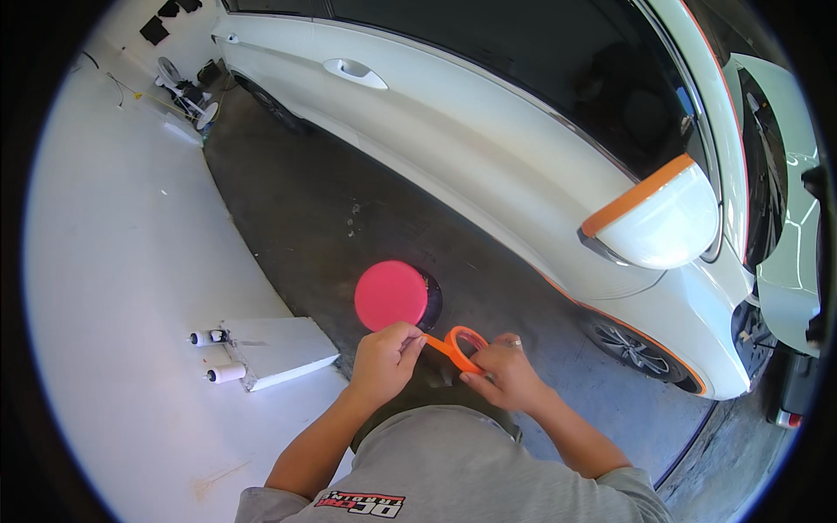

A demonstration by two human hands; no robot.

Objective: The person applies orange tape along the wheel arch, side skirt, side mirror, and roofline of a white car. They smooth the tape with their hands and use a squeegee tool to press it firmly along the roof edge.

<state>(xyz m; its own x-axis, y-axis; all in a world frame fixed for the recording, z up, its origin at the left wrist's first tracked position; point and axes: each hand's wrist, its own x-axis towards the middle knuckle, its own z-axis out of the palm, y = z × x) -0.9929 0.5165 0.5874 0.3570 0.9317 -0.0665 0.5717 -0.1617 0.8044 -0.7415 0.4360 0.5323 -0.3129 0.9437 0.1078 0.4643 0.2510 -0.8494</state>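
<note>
My right hand [507, 372] grips a roll of orange masking tape [465, 361] by its near side, with a ring on one finger. A short strip runs from the roll to my left hand [390, 359], which pinches the strip's free end between thumb and fingertips. Both hands are in front of my torso. Past them stands a white car [458, 137], side on. Orange tape edges its front wheel arch [680, 369], and an orange band lines the rim of the white side mirror [660, 216].
A round stool with a pink seat [391, 296] stands on the dark floor just beyond my hands. At left, a white wall [131, 261] carries a white block [288, 353] with two bottles [225, 373] beside it. A fan [173, 75] is far back. The car's hood [788, 274] is raised.
</note>
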